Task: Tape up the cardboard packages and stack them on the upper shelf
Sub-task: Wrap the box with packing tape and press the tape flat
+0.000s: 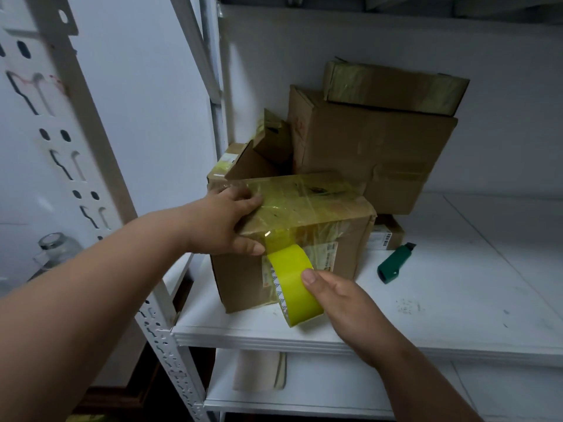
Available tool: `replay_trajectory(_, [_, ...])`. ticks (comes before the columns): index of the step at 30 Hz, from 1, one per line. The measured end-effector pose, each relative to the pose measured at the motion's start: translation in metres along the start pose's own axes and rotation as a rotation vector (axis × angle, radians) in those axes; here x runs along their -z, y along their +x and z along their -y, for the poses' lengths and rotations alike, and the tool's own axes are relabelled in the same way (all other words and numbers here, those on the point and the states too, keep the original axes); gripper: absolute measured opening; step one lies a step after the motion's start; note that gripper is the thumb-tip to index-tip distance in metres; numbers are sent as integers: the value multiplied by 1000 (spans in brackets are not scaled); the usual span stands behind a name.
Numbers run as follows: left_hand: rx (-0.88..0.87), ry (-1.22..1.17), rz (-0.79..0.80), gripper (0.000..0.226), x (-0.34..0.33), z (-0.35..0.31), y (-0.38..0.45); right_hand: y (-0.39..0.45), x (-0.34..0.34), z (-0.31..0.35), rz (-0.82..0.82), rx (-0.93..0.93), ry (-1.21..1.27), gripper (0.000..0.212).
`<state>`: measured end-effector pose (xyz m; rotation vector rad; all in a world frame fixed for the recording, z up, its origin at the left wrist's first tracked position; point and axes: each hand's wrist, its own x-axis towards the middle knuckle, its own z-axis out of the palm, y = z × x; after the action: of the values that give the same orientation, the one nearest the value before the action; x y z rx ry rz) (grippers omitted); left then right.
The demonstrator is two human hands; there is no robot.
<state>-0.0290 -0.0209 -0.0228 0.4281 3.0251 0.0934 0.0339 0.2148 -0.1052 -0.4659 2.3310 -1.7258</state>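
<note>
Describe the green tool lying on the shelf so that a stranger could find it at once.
Look at the white shelf board with the stacked brown cardboard boxes. To the right of the front box lies a dark green plastic utility knife, flat on the board. It is the only green thing there, apart from every box.

Matt brown cardboard box (292, 239) wears glossy, crinkled yellowish tape (292, 281); the shelf (457, 300) looks smooth white, perhaps laminate.
</note>
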Motion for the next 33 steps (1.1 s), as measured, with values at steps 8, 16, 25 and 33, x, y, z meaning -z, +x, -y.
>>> replay_trajectory(8, [-33, -516, 43, 60, 46, -1, -12, -5, 16, 53, 133, 189, 350, 28])
replay_trajectory(16, [65, -165, -426, 61, -8, 5, 30, 41, 13, 55, -72, 152, 207, 22])
replay_trajectory(25, [-54, -102, 227, 164, -8, 11, -6, 73, 4, 70, -107, 27, 87, 40])
replay_trajectory(33, [2, -125, 272, 165, -7, 27, 13, 47, -9, 92, -204, 52, 37, 39])
